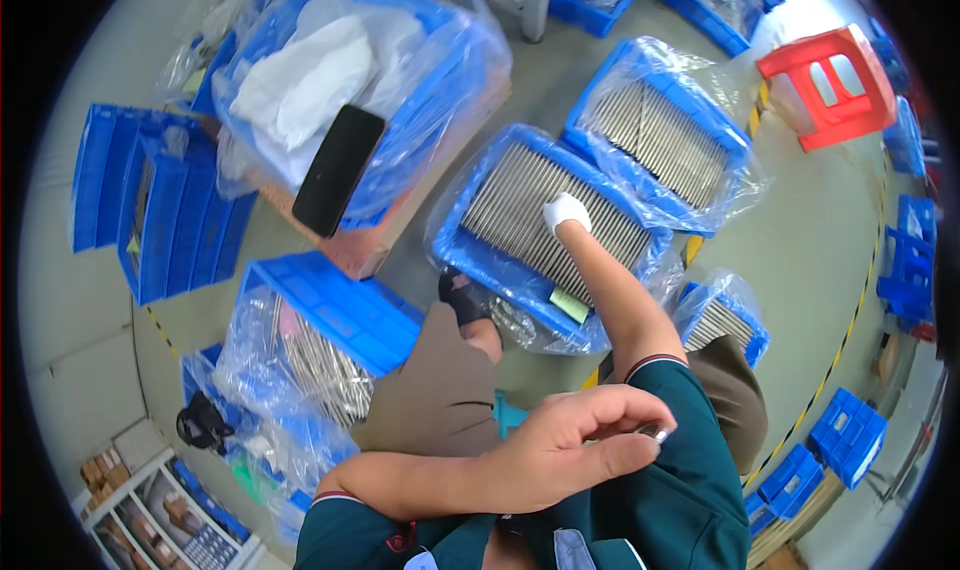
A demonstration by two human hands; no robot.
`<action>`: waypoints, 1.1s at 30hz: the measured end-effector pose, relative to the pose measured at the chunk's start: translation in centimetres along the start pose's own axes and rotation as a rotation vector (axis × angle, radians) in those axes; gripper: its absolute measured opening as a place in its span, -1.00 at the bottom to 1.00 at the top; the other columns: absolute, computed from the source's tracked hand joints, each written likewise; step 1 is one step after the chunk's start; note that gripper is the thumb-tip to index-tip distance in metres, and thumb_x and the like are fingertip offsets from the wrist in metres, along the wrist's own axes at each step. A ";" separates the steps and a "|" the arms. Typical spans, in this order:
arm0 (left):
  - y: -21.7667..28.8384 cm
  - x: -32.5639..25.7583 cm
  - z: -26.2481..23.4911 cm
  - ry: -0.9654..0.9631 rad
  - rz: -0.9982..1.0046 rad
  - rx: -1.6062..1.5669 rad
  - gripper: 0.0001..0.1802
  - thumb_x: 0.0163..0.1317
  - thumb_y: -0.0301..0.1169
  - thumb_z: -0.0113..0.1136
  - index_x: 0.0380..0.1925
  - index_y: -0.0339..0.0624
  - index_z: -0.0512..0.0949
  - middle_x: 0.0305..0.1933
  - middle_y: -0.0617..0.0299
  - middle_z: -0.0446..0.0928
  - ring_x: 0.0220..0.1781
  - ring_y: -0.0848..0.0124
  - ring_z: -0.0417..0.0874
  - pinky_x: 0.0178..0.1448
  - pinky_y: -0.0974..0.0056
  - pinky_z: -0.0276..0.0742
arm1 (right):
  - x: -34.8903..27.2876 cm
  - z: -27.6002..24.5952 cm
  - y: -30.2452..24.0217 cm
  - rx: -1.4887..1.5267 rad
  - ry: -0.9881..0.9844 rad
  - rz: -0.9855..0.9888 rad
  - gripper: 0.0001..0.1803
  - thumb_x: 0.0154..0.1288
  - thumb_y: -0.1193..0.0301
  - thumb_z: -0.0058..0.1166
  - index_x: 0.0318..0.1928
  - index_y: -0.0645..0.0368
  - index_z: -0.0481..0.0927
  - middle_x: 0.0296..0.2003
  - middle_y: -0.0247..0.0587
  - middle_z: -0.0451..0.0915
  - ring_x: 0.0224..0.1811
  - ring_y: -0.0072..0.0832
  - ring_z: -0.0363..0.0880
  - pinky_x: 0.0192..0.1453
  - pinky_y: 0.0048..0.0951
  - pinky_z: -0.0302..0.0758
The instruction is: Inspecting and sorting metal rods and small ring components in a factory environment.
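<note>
My bare left hand is bent across in front of my chest. Its thumb and forefinger pinch a small shiny metal piece, most of which is hidden. My right arm reaches forward, and my right hand, in a white glove, rests on a row of thin metal rods. Its fingers are too small and covered to make out. These rods lie side by side in a plastic-lined blue crate on the floor. A yellow-green slip lies at the crate's near edge.
Another lined crate of rods adjoins at the far right, a smaller one near my right knee. At left, a tilted blue crate stands by loose rods. A black phone-like slab overlaps a crate with white cloth. A red stool stands far right.
</note>
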State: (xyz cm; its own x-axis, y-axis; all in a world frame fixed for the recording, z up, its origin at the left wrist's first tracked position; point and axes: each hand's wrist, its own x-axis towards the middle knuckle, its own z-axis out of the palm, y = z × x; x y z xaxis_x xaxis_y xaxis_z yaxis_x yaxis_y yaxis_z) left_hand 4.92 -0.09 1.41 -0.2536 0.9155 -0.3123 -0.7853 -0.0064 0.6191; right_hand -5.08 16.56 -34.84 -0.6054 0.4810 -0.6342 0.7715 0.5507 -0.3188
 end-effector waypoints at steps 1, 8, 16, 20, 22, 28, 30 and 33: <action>0.3 0.3 -0.1 -0.005 -0.041 -0.045 -0.66 0.33 -0.39 0.03 0.05 -0.33 0.39 -0.05 0.29 0.43 -0.09 0.63 0.41 0.00 0.49 0.35 | 0.4 -1.0 0.3 -0.029 0.006 -0.079 -0.62 0.16 0.26 -0.09 -0.07 0.16 0.59 -0.04 0.09 0.54 0.06 -0.10 0.51 0.15 -0.23 0.42; 1.4 2.0 -0.5 0.126 -0.175 -0.042 -0.68 0.34 -0.38 0.01 0.03 -0.30 0.41 -0.25 0.35 0.42 -0.27 0.68 0.36 -0.19 0.56 0.29 | 1.9 -14.0 1.8 0.121 0.502 -0.436 -0.71 0.21 0.19 -0.11 -0.30 0.08 0.60 -0.29 0.02 0.60 -0.20 -0.06 0.58 -0.06 -0.17 0.47; 1.4 3.8 -1.6 0.176 -0.236 -0.147 -0.66 0.35 -0.37 0.00 0.06 -0.30 0.40 -0.32 0.37 0.41 -0.32 0.68 0.36 -0.22 0.58 0.30 | 10.8 -20.0 17.2 -0.031 0.264 0.386 -0.52 0.03 0.23 -0.06 -0.09 0.28 0.59 -0.02 0.13 0.52 0.10 -0.13 0.49 0.15 -0.28 0.40; 1.1 4.1 -2.3 0.212 -0.251 -0.197 -0.65 0.33 -0.37 0.03 0.07 -0.29 0.40 -0.25 0.37 0.43 -0.27 0.69 0.38 -0.17 0.59 0.32 | 12.0 -18.4 17.7 -0.032 0.180 0.440 -0.51 -0.01 0.23 0.02 -0.05 0.22 0.59 0.01 0.05 0.52 0.10 -0.16 0.49 0.14 -0.30 0.43; 1.3 4.6 -2.5 0.231 -0.258 -0.208 -0.64 0.32 -0.38 0.04 0.08 -0.28 0.40 -0.24 0.37 0.43 -0.27 0.69 0.38 -0.16 0.59 0.31 | 12.3 -17.8 17.1 0.010 0.198 0.486 -0.50 -0.02 0.22 0.06 -0.03 0.19 0.58 0.02 0.03 0.52 0.10 -0.20 0.50 0.15 -0.31 0.44; 1.2 5.7 -2.7 0.278 -0.238 -0.179 -0.45 0.27 -0.13 0.09 0.04 -0.43 0.36 -0.30 0.21 0.40 -0.31 0.52 0.33 -0.23 0.44 0.25 | 13.2 -17.0 15.9 0.007 0.328 0.621 -0.53 -0.01 0.23 0.14 -0.04 0.12 0.59 0.01 -0.07 0.55 0.08 -0.28 0.53 0.11 -0.33 0.48; 1.3 6.1 -2.8 0.279 -0.236 -0.175 -0.45 0.28 -0.14 0.08 0.04 -0.44 0.36 -0.30 0.21 0.40 -0.31 0.52 0.33 -0.24 0.44 0.24 | 14.2 -17.1 16.2 0.014 0.305 0.643 -0.53 -0.01 0.24 0.14 -0.03 0.11 0.59 0.02 -0.09 0.55 0.09 -0.28 0.53 0.12 -0.32 0.48; 1.7 6.7 -3.0 0.292 -0.242 -0.170 -0.45 0.28 -0.14 0.07 0.04 -0.44 0.35 -0.30 0.20 0.39 -0.31 0.52 0.33 -0.24 0.44 0.24 | 15.1 -16.9 16.1 0.011 0.342 0.651 -0.58 0.03 0.28 0.13 -0.06 0.15 0.60 0.00 -0.06 0.55 0.08 -0.26 0.53 0.11 -0.31 0.48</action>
State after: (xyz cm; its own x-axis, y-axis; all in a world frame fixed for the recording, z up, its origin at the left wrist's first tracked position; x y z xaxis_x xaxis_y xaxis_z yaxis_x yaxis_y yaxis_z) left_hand 0.18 4.79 -1.83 -0.1803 0.7464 -0.6406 -0.9179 0.1064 0.3823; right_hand -5.08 44.20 -37.64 -0.0499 0.8953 -0.4426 0.9964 0.0750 0.0393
